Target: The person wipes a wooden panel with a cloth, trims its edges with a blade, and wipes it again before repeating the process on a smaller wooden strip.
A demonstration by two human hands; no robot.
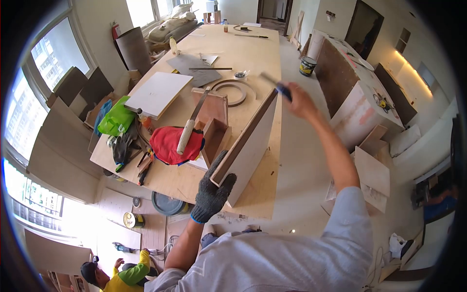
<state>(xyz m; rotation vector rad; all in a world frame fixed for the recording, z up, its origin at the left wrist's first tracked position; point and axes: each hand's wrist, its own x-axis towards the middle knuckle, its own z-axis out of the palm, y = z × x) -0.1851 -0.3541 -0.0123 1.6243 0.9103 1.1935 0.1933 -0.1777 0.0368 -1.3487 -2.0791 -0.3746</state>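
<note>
My left hand (214, 187), in a dark grey glove, grips the near end of a white panel (255, 151) that stands on edge on the wooden table (170, 180). A brown strip (245, 138) runs along the panel's upper edge. My bare right hand (297, 100) is closed round the dark blue handle of a tool (272, 80) with a blurred, flat blade, near the panel's far end. Left of the panel are an open wooden box (214, 136), a red cloth (168, 146) and a long blade with a wrapped handle (187, 134).
A roll of brown edging (233, 92) and a white board (160, 92) lie farther back. Gloves (124, 148) and a green bag (116, 117) are at the table's left. A person in yellow and green (126, 275) crouches at the lower left. Cabinets (340, 73) stand right.
</note>
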